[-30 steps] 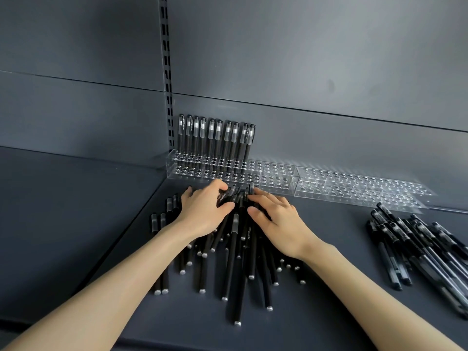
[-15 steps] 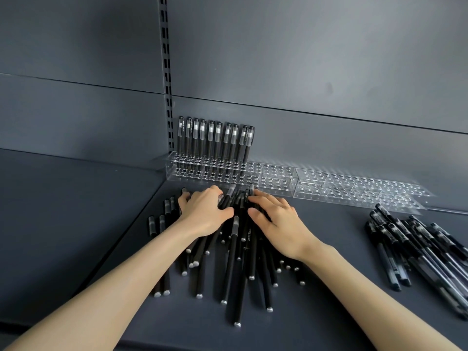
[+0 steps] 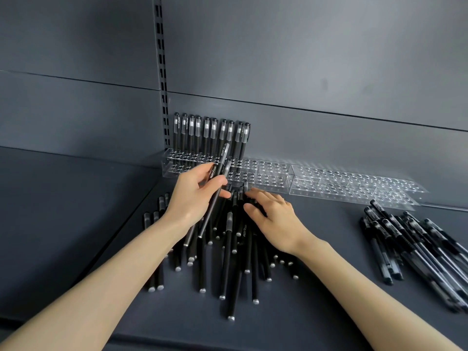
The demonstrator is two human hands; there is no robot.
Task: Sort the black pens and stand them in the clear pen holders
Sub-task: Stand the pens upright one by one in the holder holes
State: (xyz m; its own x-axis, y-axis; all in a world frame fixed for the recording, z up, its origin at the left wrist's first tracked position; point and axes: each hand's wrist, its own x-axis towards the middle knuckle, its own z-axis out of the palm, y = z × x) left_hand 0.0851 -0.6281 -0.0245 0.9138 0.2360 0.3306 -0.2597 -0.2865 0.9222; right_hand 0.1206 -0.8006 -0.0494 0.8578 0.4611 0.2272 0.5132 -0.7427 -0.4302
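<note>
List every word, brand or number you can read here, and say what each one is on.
No text here can be read.
White print on the pen gripped by the left hand: too blurred to read.
White print on one barrel in the loose pile: too blurred to read.
White marks on the caps of the standing pens: too small to read.
</note>
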